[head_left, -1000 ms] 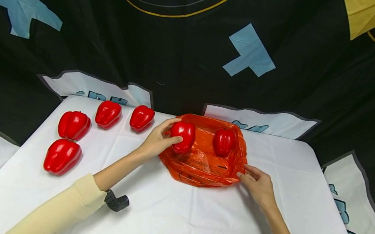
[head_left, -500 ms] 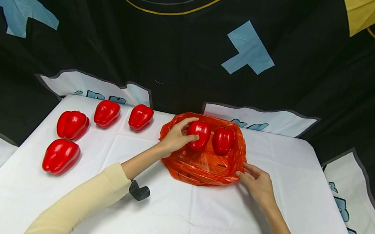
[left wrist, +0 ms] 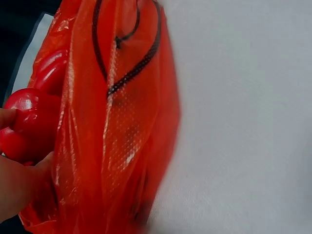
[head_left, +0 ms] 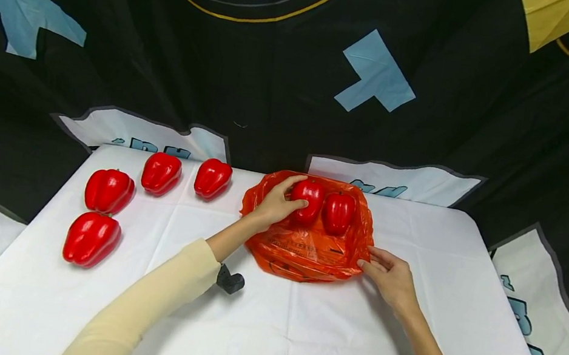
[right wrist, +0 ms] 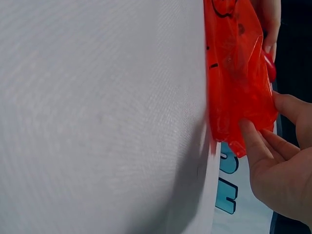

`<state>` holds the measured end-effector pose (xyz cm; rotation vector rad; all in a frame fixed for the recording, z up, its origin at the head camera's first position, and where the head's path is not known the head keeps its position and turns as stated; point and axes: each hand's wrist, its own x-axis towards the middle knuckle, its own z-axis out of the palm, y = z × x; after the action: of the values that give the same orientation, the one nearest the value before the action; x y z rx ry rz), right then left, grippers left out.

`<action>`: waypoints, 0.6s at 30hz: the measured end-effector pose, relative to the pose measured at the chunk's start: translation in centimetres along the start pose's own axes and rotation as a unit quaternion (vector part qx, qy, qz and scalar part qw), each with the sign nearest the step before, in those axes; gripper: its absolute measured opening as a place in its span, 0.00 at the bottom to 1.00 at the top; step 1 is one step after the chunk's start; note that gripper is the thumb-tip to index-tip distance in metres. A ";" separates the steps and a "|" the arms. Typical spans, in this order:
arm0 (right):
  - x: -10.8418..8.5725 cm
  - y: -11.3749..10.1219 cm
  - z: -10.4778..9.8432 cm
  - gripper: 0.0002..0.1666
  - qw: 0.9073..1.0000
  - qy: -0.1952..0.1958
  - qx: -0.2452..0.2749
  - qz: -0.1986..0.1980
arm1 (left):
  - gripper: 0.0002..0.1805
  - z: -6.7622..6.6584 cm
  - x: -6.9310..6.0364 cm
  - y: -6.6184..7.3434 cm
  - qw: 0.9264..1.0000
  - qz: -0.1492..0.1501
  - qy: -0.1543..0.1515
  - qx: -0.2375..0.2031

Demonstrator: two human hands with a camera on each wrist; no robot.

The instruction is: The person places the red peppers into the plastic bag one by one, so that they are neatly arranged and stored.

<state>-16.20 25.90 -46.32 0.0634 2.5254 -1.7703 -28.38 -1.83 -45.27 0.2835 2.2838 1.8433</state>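
A red plastic bag [head_left: 301,250] lies with its mouth spread wide at the back middle of the table. Inside it, my left hand [head_left: 276,207] grips a red bell pepper [head_left: 309,203] from its left side, thumb in front and fingers behind. A second bell pepper [head_left: 338,214] sits in the bag just to the right. My right hand [head_left: 394,285] pinches the bag's right rim between thumb and fingers. In the left wrist view, the bag's wall partly hides the held pepper [left wrist: 36,122]. The right wrist view shows the thumb and fingers at the bag's edge [right wrist: 239,92].
Several other red bell peppers [head_left: 93,239] stand on the left part of the white-covered table [head_left: 238,342]. One of them [head_left: 213,180] is close to the bag's left side. A dark printed cloth [head_left: 255,81] hangs behind the table's back edge.
My left hand has carried the bell pepper rightward from the bag's left rim to beside the other pepper inside. The right hand keeps its hold on the bag's rim.
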 end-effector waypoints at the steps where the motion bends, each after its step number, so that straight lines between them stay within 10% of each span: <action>1: 0.0 0.0 0.0 0.31 1.000 0.000 -0.001 0.000 | 0.34 0.1 0.1 -0.1 1.000 0.001 -0.002 -0.001; 18: 0.1 0.2 -0.1 0.31 1.000 -0.001 0.002 0.001 | 0.35 1.3 1.0 -0.9 1.000 -0.018 -0.005 0.012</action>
<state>-16.28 26.06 -46.51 0.0652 2.5181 -1.7746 -28.98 -0.54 -46.44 0.2532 2.2905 1.7935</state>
